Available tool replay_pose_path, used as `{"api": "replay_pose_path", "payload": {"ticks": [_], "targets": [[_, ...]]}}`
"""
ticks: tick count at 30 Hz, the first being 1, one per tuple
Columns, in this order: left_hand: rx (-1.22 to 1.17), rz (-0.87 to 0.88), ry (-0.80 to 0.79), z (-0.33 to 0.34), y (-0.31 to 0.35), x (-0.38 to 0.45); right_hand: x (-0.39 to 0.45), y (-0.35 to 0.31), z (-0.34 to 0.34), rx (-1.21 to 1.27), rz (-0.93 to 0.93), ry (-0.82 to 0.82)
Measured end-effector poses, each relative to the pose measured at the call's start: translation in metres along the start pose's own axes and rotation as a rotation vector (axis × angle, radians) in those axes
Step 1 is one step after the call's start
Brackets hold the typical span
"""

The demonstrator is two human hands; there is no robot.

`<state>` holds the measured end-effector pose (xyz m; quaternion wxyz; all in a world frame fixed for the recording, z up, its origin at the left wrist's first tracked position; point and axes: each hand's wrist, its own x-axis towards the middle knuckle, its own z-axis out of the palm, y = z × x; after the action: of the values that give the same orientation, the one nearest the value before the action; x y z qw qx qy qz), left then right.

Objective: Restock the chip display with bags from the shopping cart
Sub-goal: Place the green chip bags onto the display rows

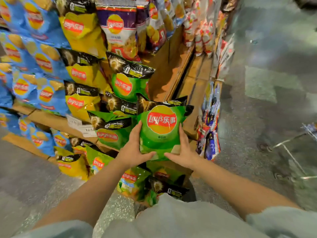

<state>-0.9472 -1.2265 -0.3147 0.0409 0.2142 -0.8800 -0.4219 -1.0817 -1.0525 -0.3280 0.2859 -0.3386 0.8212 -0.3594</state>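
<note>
A green Lay's chip bag (pixel 160 131) stands upright in front of the middle shelf of the chip display (pixel 168 69). My left hand (pixel 133 148) grips its lower left side. My right hand (pixel 183 150) grips its lower right side, thumb under the bottom edge. More green bags (pixel 111 134) lie on the shelf just left of it, and one green bag (pixel 127 85) stands on the shelf above. The metal frame of the shopping cart (pixel 291 152) shows at the far right edge.
Blue bags (pixel 39 60) and yellow bags (pixel 80 74) fill the shelves to the left. Green bags (pixel 135 182) sit on the bottom shelf below my hands. Bare cardboard shelf (pixel 193 79) lies right of the held bag. Hanging snack packs (pixel 211 127) line the display's end.
</note>
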Motion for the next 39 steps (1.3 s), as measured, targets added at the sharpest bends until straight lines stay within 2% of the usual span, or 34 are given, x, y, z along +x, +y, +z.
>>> {"api": "replay_pose_path", "payload": {"ticks": [6, 14, 28, 39], "targets": [[-0.024, 0.087, -0.195, -0.003, -0.018, 0.041, 0.000, -0.002, 0.007, -0.082, 0.224, 0.053], [-0.030, 0.131, -0.342, 0.012, -0.041, 0.048, -0.013, 0.005, 0.031, -0.148, 0.346, 0.113], [0.074, 0.123, -0.369, 0.021, -0.059, 0.061, -0.003, 0.016, 0.054, -0.054, 0.420, 0.161], [0.100, 0.014, -0.332, 0.042, -0.077, 0.065, 0.004, 0.036, 0.065, -0.229, 0.405, 0.090]]}}
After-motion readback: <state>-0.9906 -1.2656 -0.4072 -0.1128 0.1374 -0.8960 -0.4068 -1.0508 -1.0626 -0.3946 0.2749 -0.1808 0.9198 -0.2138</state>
